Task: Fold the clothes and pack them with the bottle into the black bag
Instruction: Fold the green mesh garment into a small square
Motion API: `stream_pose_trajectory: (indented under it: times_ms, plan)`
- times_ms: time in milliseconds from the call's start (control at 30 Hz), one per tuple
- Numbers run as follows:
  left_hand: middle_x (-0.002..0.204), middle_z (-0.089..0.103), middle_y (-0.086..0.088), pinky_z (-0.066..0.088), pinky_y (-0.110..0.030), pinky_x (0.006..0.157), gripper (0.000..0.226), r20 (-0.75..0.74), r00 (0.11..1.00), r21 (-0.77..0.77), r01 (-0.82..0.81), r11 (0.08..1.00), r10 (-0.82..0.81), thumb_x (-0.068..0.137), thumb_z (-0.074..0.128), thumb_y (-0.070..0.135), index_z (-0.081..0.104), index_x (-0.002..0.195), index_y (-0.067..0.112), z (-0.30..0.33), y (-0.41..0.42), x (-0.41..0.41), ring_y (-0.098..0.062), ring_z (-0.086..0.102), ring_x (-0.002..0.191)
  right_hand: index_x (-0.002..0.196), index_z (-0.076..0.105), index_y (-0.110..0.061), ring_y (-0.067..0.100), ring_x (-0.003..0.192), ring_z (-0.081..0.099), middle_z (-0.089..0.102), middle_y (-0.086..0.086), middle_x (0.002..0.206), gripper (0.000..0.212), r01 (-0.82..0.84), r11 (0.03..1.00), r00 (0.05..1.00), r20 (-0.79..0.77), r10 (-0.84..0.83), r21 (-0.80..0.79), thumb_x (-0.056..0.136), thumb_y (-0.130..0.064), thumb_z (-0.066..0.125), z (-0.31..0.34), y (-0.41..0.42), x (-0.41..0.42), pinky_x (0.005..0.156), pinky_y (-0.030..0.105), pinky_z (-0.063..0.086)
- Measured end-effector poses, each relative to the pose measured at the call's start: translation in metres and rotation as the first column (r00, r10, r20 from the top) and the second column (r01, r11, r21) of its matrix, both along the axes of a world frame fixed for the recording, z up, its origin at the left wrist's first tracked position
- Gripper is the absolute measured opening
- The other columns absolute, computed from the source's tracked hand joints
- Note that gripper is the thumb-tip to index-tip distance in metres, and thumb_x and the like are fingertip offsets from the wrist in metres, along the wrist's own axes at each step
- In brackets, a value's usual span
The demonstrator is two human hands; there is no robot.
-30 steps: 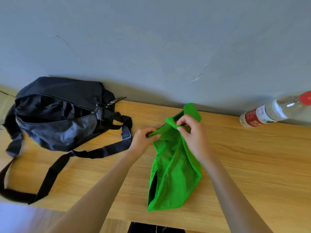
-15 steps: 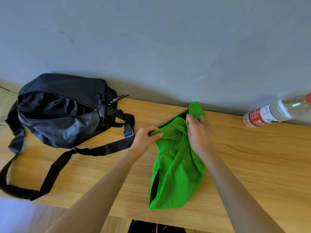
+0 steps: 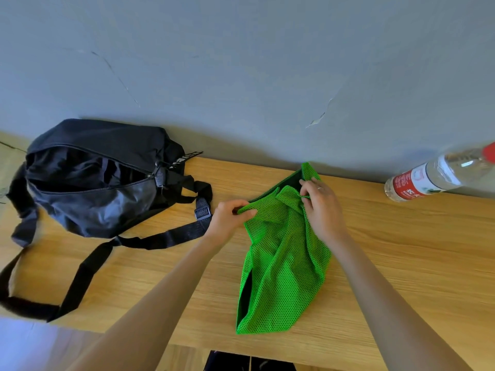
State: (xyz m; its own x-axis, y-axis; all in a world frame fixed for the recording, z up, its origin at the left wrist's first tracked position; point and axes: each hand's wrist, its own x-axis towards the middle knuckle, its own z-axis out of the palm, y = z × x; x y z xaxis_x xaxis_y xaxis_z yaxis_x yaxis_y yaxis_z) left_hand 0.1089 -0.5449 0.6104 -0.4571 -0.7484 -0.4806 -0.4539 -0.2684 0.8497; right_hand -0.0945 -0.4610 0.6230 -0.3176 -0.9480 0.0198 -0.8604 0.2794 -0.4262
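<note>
While the green mesh garment (image 3: 284, 263) lies bunched mid-table, its top edge is pinched by the left hand (image 3: 227, 218) and right hand (image 3: 322, 207). Folding step judged under way, not finished. Next: edge to be straightened, cloth doubled over. Black bag (image 3: 88, 188) unzipped at left; bottle (image 3: 434, 175) lying far right.

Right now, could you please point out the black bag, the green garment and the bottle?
black bag (image 3: 107, 207): head view, front panel below the zip.
green garment (image 3: 284, 274): head view, middle of the mesh.
bottle (image 3: 409, 183): head view, red label.
</note>
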Motion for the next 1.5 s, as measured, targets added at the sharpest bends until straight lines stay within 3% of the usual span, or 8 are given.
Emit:
stream_pose_trajectory:
  times_ms: [400,567,733,867,1033,1167,1333,1500]
  plan:
    - [0.096,0.067,-0.018,0.047,-0.039,0.084,0.009,-0.017,1.000,-0.011,0.019,1.000,-0.019,0.085,0.067,0.015,0.069,0.092,0.010,0.006,0.002,0.000,-0.018,0.055,0.082,0.106,0.058,-0.001,0.034,0.131,0.044,0.064,0.016,0.114,0.019,-0.126,0.989,0.992,-0.012,0.127,0.083,0.088,0.005,0.057,-0.007,-0.018,-0.001,0.112,0.036,0.020]
    - [0.087,0.067,-0.012,0.047,-0.036,0.078,0.003,-0.025,0.999,-0.015,0.019,1.000,-0.019,0.084,0.068,0.015,0.069,0.087,0.015,0.006,0.001,-0.001,-0.019,0.056,0.079,0.121,0.052,0.002,0.030,0.132,0.043,0.061,0.015,0.112,0.030,-0.110,0.992,0.993,0.037,0.108,0.069,0.091,0.004,0.051,-0.009,-0.016,0.000,0.103,0.043,0.042]
    - [0.097,0.068,-0.016,0.049,-0.041,0.087,0.018,-0.007,1.000,0.005,0.007,1.000,-0.007,0.084,0.069,0.018,0.069,0.098,0.008,0.004,0.001,0.002,-0.031,0.061,0.091,0.095,0.053,-0.004,0.025,0.073,0.063,0.065,0.016,0.105,0.008,-0.024,0.998,0.993,0.113,0.030,-0.055,0.090,0.002,0.054,-0.003,-0.013,0.000,0.063,0.038,0.053]
    - [0.079,0.065,0.001,0.044,-0.025,0.073,0.009,-0.009,1.000,-0.003,-0.002,1.000,0.002,0.085,0.067,0.017,0.069,0.092,0.011,0.008,0.000,0.001,-0.001,0.053,0.067,0.089,0.053,-0.007,0.007,0.039,0.042,0.065,0.004,0.117,0.008,0.122,0.982,0.965,0.250,-0.084,-0.141,0.089,0.000,0.058,0.003,-0.005,-0.008,0.042,0.010,0.032]
    - [0.081,0.066,0.004,0.043,-0.016,0.069,0.011,-0.015,0.999,-0.056,-0.030,0.998,0.029,0.086,0.066,0.012,0.071,0.095,0.009,0.015,-0.004,0.003,0.007,0.053,0.062,0.086,0.061,-0.007,-0.004,0.081,0.057,0.066,-0.002,0.090,0.012,0.343,0.913,0.859,0.468,-0.210,-0.220,0.084,0.005,0.062,0.015,0.009,-0.020,0.077,0.007,0.044]
    - [0.092,0.070,-0.003,0.047,-0.019,0.081,0.015,0.000,0.999,-0.113,-0.036,0.993,0.036,0.085,0.067,0.011,0.071,0.098,0.005,0.026,-0.008,0.006,-0.010,0.063,0.084,0.075,0.060,-0.020,-0.010,0.072,0.057,0.063,-0.016,0.071,0.028,0.539,0.812,0.713,0.634,-0.299,-0.224,0.080,0.008,0.065,0.025,0.020,-0.030,0.071,0.007,0.042]
    - [0.071,0.062,0.015,0.042,-0.005,0.064,0.009,0.018,0.997,-0.254,-0.069,0.965,0.076,0.080,0.072,0.006,0.069,0.082,0.015,0.050,-0.013,0.006,0.010,0.056,0.063,0.073,0.062,-0.014,-0.007,0.065,0.059,0.066,-0.020,0.062,0.027,0.715,0.672,0.507,0.805,-0.309,-0.192,0.076,0.012,0.066,0.047,0.037,-0.044,0.067,0.010,0.045]
    - [0.071,0.061,0.012,0.040,-0.010,0.066,0.015,-0.034,0.996,-0.346,-0.091,0.934,0.085,0.076,0.075,0.006,0.068,0.073,0.020,0.085,-0.015,0.001,-0.003,0.052,0.068,0.071,0.060,-0.014,-0.004,0.068,0.058,0.065,-0.013,0.064,0.028,0.674,0.704,0.525,0.816,-0.243,-0.224,0.078,0.012,0.064,0.078,0.055,-0.053,0.069,0.012,0.046]
